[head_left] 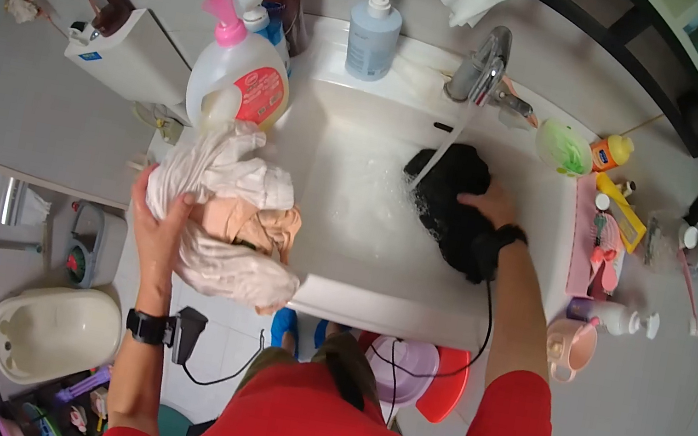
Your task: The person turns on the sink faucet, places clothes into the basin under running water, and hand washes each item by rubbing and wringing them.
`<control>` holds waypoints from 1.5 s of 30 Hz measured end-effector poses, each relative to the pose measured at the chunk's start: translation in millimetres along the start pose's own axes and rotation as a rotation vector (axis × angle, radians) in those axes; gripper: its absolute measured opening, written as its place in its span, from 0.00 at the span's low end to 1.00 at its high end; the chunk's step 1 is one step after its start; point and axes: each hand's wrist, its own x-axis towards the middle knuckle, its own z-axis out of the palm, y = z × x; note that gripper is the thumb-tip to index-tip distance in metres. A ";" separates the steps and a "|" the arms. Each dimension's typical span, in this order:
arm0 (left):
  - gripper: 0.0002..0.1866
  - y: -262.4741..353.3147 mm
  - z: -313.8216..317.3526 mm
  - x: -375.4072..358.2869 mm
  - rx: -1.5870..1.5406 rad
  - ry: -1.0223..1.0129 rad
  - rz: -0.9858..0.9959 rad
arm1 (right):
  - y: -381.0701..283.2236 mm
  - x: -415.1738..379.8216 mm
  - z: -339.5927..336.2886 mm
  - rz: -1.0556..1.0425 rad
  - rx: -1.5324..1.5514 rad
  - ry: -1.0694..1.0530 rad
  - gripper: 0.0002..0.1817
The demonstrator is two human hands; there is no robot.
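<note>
My left hand [159, 217] grips the outer side of a bundle of white and peach clothes [241, 222], thumb on top and fingers partly hidden behind the cloth. The bundle rests on the left rim of the white sink [340, 216]. Inside the basin, at the right, lies a wet black garment [451, 194]. My right hand [493, 206] is closed on its right side, with some fingers hidden. From the faucet [485, 69] a stream of water falls onto the black cloth, and shallow water covers the basin floor.
A large detergent bottle with a pink pump [239, 73] stands behind the clothes. A blue pump bottle [373, 31] is on the back ledge. To the right are a green soap dish [564, 149], a pink mug [570, 346] and several toiletries. Basins [441, 393] sit below.
</note>
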 end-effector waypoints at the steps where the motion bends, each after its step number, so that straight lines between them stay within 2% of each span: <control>1: 0.34 7.5 -1.2 -1.3 -0.098 -0.030 -0.094 | -1.7 5.1 13.6 -0.066 -0.086 0.087 0.40; 5: 0.35 22.3 -15.4 -4.9 -0.006 -0.085 -0.065 | -35.9 -11.8 14.5 -0.092 0.008 0.064 0.34; 7: 0.35 61.5 -21.3 -10.3 0.603 0.059 0.285 | -58.9 -29.9 -9.2 -0.268 -0.070 0.099 0.30; 8: 0.35 79.5 -19.8 -11.9 0.602 0.055 0.288 | -73.4 -41.4 -25.0 -0.263 -0.068 0.100 0.30; 10: 0.33 113.8 -3.9 -16.0 0.262 0.023 0.396 | -101.5 -63.6 -58.5 -0.384 -0.019 0.185 0.24; 11: 0.32 125.4 13.1 -18.6 0.039 -0.066 0.323 | -110.5 -70.4 -69.0 -0.381 -0.019 0.185 0.24; 12: 0.32 136.0 33.8 -21.7 -0.182 -0.155 0.245 | -117.9 -75.1 -77.3 -0.582 -0.071 0.297 0.20; 13: 0.31 145.4 57.2 -27.2 -0.288 -0.237 0.164 | -122.5 -78.0 -79.8 -0.783 -0.123 0.411 0.17; 14: 0.30 151.9 82.8 -32.9 -0.393 -0.320 0.083 | -125.4 -79.4 -75.3 -0.778 -0.120 0.414 0.17; 16: 0.29 149.1 140.9 -47.2 -0.555 -0.438 -0.185 | -124.6 -74.5 -59.8 -0.952 -0.386 0.516 0.12; 17: 0.30 133.4 171.7 -55.0 -0.558 -0.531 -0.308 | -114.6 -60.6 -43.6 -1.084 -0.381 0.575 0.11; 18: 0.31 118.0 196.9 -61.7 -0.555 -0.624 -0.434 | -104.3 -55.3 -30.4 -1.081 -0.377 0.572 0.11; 19: 0.31 109.7 212.1 -65.7 -0.548 -0.626 -0.437 | -95.5 -50.7 -18.7 -1.082 -0.406 0.558 0.11; 20: 0.32 102.9 224.6 -67.8 -0.412 -0.681 -0.582 | -89.6 -46.1 -10.7 -1.087 -0.435 0.543 0.12; 21: 0.32 97.2 233.3 -67.5 -0.271 -0.731 -0.728 | -79.1 -51.1 -5.4 -1.006 -0.448 0.408 0.18; 22: 0.32 92.3 238.2 -64.3 -0.262 -0.733 -0.737 | -70.3 -59.4 -5.3 -1.003 -0.440 0.399 0.18; 24: 0.33 80.9 248.8 -52.6 -0.225 -0.650 -0.679 | -54.5 -72.6 -15.9 -0.736 -0.190 -0.249 0.19; 25: 0.33 71.1 259.0 -46.3 -0.220 -0.595 -0.635 | -52.5 -71.8 -26.6 -0.567 -0.145 -0.290 0.29; 26: 0.36 63.4 271.3 -41.1 -0.134 -0.592 -0.685 | -43.9 -67.8 -27.9 -0.564 -0.150 -0.294 0.29; 28: 0.42 68.3 282.9 -37.9 -0.008 -0.623 -0.634 | -25.3 -55.9 -22.5 -0.467 -0.130 0.065 0.39; 29: 0.45 71.8 288.5 -40.1 0.077 -0.709 -0.584 | -18.7 -51.3 -17.5 -0.428 -0.147 -0.082 0.48; 30: 0.49 74.8 294.9 -44.6 0.163 -0.793 -0.531 | -23.7 -53.1 -12.4 -0.430 -0.144 -0.076 0.48; 31: 0.54 73.7 302.3 -49.6 0.211 -0.966 -0.533 | -33.4 -58.7 -2.3 -0.394 -0.256 -0.195 0.48; 32: 0.54 54.9 318.4 -60.3 0.366 -1.035 -0.351 | -36.6 -60.8 4.8 -0.354 -0.368 -0.321 0.49; 34: 0.52 54.5 317.7 -66.7 0.440 -1.108 -0.320 | -28.4 -48.7 20.1 -0.381 -0.371 -0.371 0.49; 38: 0.48 61.2 327.2 -61.6 0.568 -1.136 -0.314 | -33.2 -25.5 37.4 -0.427 -0.462 -0.385 0.50; 40: 0.47 77.1 326.4 -52.7 0.616 -1.199 -0.394 | -44.7 -11.8 33.4 -0.359 -0.554 -0.483 0.49; 41: 0.45 61.6 336.5 -56.4 0.620 -1.156 -0.328 | -48.5 -7.8 32.1 -0.362 -0.551 -0.472 0.49; 45: 0.44 49.7 327.5 -52.2 0.591 -1.128 -0.276 | -46.7 -12.5 31.9 -0.340 -0.438 -0.448 0.43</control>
